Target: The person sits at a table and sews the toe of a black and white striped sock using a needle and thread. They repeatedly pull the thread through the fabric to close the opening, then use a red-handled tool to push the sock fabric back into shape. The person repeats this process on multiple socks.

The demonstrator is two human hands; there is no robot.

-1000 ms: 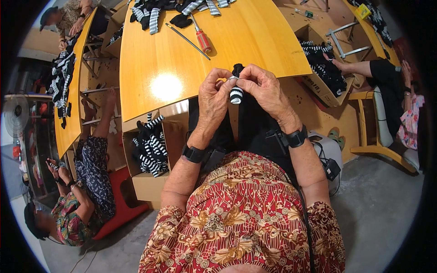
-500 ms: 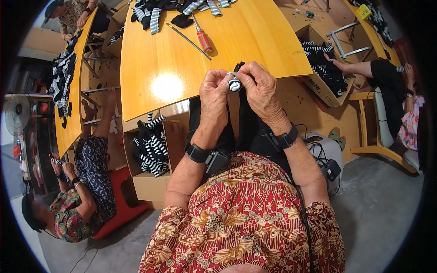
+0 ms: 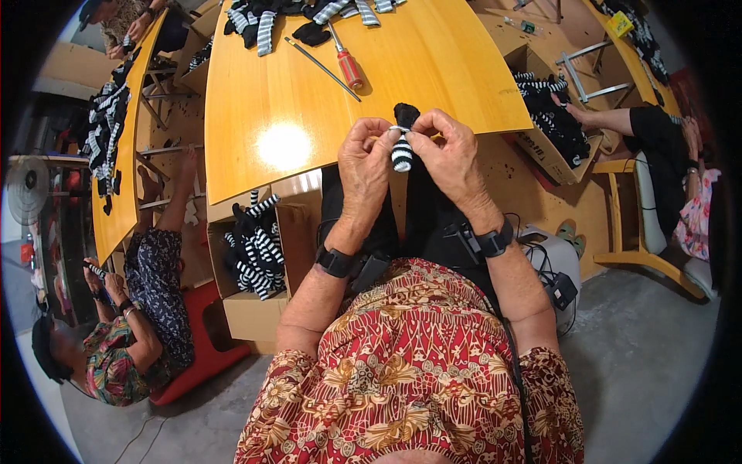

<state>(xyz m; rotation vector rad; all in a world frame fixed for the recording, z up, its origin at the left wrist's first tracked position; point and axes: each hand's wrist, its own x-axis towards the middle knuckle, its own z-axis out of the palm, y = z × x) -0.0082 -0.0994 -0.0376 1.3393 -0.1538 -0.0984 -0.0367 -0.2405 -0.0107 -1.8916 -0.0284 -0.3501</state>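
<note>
Between my hands, just off the near edge of the yellow table (image 3: 286, 100), is a small black-and-white striped knitted tube (image 3: 402, 158), much like a little sock. Its plain black end sticks up above my fingers, while the striped end hangs below them. My left hand (image 3: 363, 166) pinches it from the left with thumb and forefinger. From the other side, my right hand (image 3: 450, 161) pinches it in the same way. A thin white band crosses the piece between my fingertips.
A red-handled screwdriver (image 3: 350, 69) and a thin dark rod (image 3: 325, 71) lie on the table, below a heap of striped knitted pieces (image 3: 265, 32). Cardboard boxes of similar pieces stand left (image 3: 255, 313) and right (image 3: 537, 151). Other people sit at tables on both sides.
The knitted tube has turned from nearly end-on to hanging lengthwise, so its stripes and black end show more. Both hands still pinch it, nearly in the same place.
</note>
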